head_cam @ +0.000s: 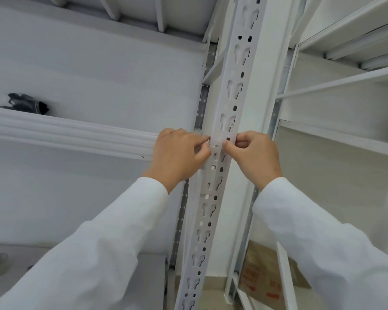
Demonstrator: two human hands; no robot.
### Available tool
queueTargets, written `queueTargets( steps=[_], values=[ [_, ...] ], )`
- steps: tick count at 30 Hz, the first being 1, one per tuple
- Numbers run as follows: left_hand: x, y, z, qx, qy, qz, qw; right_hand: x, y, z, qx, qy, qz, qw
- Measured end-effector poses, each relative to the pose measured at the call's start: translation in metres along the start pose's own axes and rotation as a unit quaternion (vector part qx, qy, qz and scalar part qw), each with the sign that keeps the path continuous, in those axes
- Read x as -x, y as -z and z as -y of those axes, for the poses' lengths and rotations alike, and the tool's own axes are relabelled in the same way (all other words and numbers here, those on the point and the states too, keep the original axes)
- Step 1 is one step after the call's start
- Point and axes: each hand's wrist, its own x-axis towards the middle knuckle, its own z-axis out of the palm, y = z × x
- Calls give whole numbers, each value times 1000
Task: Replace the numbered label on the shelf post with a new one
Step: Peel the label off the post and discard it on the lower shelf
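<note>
A white perforated shelf post [231, 90] runs up the middle of the head view, slanting slightly right. A pale, nearly clear label strip [218, 142] lies across the post at mid height; no number can be read on it. My left hand [179, 153] pinches the strip's left end with thumb and forefinger. My right hand [251, 155] pinches its right end the same way. Both hands rest against the post's face, and white sleeves cover both arms.
A white ribbed shelf beam [65, 133] runs left from the post, with a dark bundle [27, 104] lying on the shelf above it. More white shelf frames [345, 81] stand on the right. A cardboard box [267, 278] sits on the floor at the lower right.
</note>
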Motion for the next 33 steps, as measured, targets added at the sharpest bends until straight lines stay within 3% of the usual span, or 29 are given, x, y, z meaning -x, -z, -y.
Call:
queueTargets(
  steps=[9, 15, 22, 33],
  values=[
    [0, 0, -6, 15, 40, -6, 999, -1, -11, 7, 79, 19, -48, 996],
    [1, 3, -8, 34, 35, -12, 999, -5, -15, 5, 165, 36, -39, 985],
    [2, 10, -4, 31, 33, 42, 998, -13, 3, -11, 272, 59, -33, 960],
    [2, 11, -4, 38, 33, 35, 998, 2, 4, 10, 57, 60, -24, 996]
  ],
)
